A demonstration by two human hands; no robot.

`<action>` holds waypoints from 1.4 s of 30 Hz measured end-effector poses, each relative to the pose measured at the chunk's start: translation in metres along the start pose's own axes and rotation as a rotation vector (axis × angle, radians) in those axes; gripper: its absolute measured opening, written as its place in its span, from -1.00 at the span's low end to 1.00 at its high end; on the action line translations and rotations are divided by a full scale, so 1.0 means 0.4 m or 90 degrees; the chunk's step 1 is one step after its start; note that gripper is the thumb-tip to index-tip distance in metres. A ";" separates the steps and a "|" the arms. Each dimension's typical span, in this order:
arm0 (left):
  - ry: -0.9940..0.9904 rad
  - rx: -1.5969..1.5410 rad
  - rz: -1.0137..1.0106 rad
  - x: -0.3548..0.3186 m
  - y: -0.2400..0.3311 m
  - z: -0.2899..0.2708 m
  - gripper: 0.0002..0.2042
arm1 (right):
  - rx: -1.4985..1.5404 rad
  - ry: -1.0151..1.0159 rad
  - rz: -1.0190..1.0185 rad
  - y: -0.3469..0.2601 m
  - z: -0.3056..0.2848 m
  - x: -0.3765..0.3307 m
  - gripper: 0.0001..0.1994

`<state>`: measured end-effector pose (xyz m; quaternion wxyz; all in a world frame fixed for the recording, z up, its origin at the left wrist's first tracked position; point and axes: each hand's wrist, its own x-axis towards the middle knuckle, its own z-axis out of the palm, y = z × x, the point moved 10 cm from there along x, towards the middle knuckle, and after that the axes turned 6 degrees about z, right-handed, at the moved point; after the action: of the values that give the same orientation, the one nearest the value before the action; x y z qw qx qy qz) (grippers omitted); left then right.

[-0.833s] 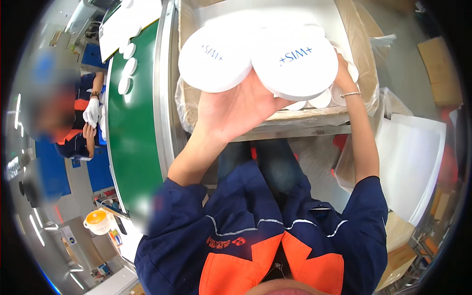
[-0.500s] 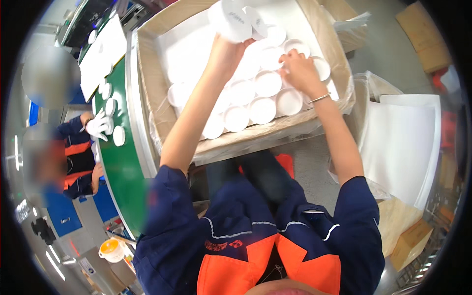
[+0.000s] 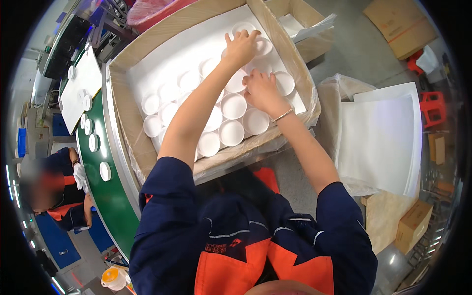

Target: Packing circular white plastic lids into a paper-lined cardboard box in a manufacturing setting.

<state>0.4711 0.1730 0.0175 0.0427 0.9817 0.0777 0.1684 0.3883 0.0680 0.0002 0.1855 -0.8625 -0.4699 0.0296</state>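
Rows of round white lid-like pieces [image 3: 231, 132], hollow side up, lie on a white sheet [image 3: 147, 69] inside a large plastic-lined cardboard box [image 3: 216, 166]. My left hand [image 3: 241, 49] reaches to the box's far right part, its fingers spread over the pieces there and touching a white round piece [image 3: 263, 46]. Closer to me, my right hand [image 3: 265, 91] rests with parted fingers on the pieces beside another white round piece [image 3: 284, 83]. Neither hand visibly lifts a piece. My left forearm hides some of the pieces.
Left of the box runs a green conveyor belt [image 3: 113, 196] with several white round pieces; a person [image 3: 64, 187] sits beyond it. To the right, white sheets [image 3: 378, 142] lie on a plastic-lined box. A red stool [image 3: 432, 109] and cardboard boxes [image 3: 400, 27] stand farther right.
My left hand has let go of the white round pieces it held up and is now down among the others. The whole view has shifted, with the box lower and farther left.
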 end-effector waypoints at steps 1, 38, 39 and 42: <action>-0.053 0.010 0.014 -0.019 0.011 0.010 -0.65 | -0.013 -0.005 0.011 0.004 0.002 0.004 -0.73; -0.090 -1.867 0.070 -0.666 0.482 -0.680 -0.60 | 0.026 0.044 -0.006 0.037 0.012 0.039 -0.82; -0.094 -1.860 0.093 -0.671 0.484 -0.686 -0.59 | 0.026 0.048 -0.003 0.046 0.010 0.038 -0.82; -0.059 -1.862 0.192 -0.679 0.476 -0.706 -0.69 | 0.033 0.044 -0.008 0.040 0.010 0.038 -0.83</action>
<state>0.1492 -0.0437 0.2157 0.9607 0.0686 -0.2606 0.0670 0.4087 0.0740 -0.0073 0.2242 -0.8548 -0.4679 0.0111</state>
